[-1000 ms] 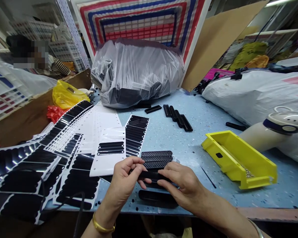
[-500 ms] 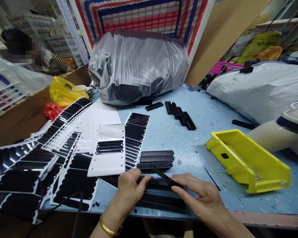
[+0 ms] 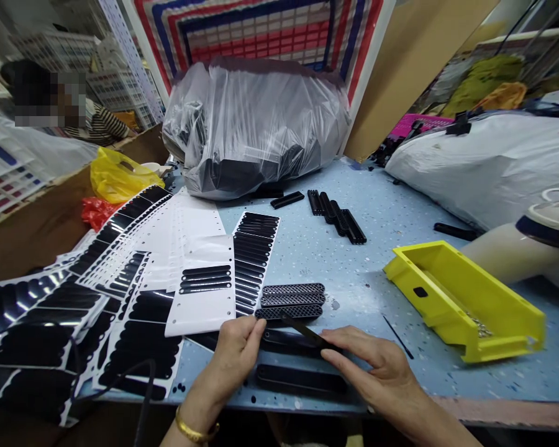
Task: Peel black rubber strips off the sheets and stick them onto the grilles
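Observation:
My left hand (image 3: 236,349) is closed, its thumb pressed against the bent forefinger. Whatever it may pinch is hidden. It is beside the left end of a black bar (image 3: 289,340) with rounded ends. My right hand (image 3: 377,366) pinches a thin dark strip (image 3: 302,329), which slants up to the left above that bar. Nearer the table edge lies another long black bar (image 3: 300,380). Just beyond my hands three black pieces with a lattice surface (image 3: 292,295) lie side by side. A white backing sheet with a few black stickers (image 3: 205,304) lies left of them.
More sticker sheets (image 3: 135,341) cover the left side. A yellow bin (image 3: 451,298) with small metal parts stands on the right, near a thin black rod (image 3: 398,337). Black pieces (image 3: 338,217) lie farther back before a large plastic-wrapped bundle (image 3: 265,124). A person sits at the far left.
My left thumb has drawn back to the left from the bar, uncovering its left end. My right hand stays nearly in place with the strip.

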A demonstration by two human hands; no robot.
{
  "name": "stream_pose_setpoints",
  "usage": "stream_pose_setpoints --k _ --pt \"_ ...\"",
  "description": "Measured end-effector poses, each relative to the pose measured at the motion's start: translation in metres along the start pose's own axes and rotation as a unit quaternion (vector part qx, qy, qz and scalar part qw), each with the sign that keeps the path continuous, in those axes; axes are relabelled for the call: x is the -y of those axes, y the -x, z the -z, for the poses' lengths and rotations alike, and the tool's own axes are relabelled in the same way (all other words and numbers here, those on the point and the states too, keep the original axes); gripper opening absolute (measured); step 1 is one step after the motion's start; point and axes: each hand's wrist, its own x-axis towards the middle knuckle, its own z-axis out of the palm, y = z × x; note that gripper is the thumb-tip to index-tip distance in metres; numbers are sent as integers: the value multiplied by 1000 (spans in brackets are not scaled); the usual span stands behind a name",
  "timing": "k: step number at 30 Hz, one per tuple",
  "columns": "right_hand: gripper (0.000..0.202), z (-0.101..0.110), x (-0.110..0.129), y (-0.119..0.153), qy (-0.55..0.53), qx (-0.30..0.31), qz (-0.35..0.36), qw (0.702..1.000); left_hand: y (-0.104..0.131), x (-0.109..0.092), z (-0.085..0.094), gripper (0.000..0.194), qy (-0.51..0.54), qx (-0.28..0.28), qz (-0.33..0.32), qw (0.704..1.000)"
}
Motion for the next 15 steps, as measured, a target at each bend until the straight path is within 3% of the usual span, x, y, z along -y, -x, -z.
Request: stream_pose_setpoints --k 6,9,11,15 --pt "13 17 -3 -18 13 -4 -30 999 -7 0 20 26 41 -73 45 996" --pt "14 12 -4 -20 -11 38 -45 998 -8 -3 17 15 70 1 32 997" --pt "14 5 -4 -18 -27 67 -50 996 -5 -7 15 19 72 53 14 996" --pt "14 -3 -1 -10 -52 101 -51 992 4 -11 16 13 43 80 -10 996"
